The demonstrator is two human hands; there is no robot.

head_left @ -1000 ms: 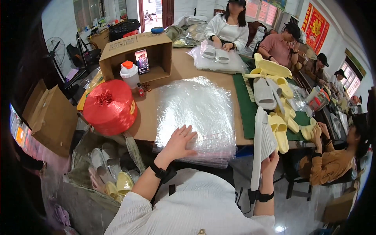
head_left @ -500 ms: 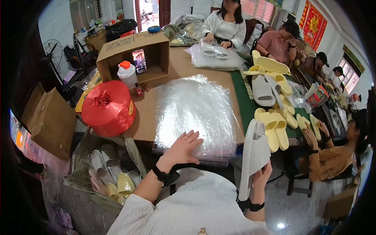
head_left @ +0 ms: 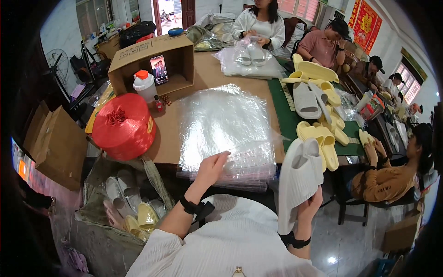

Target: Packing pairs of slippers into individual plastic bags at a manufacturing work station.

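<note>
Left hand slid back from flat on the bag stack to its near edge; right hand's slippers now upright, lower right.

Left hand fingertips pinch the near edge of the top clear plastic bag on the stack of clear bags, which lies mid-table, glossy, crinkled, see-through, overhanging the near table edge. Right hand clamped on a pair of pale grey slippers, soles together, toes up, just right of the stack. Red twine spool with a yellow label stands at the table's left edge. Open brown cardboard box lies on its side behind it, phone propped inside; white bottle with orange cap in front. Flat cardboard boxes lean at far left. Red wall hanging top right. Yellow slippers on a green mat.
</note>
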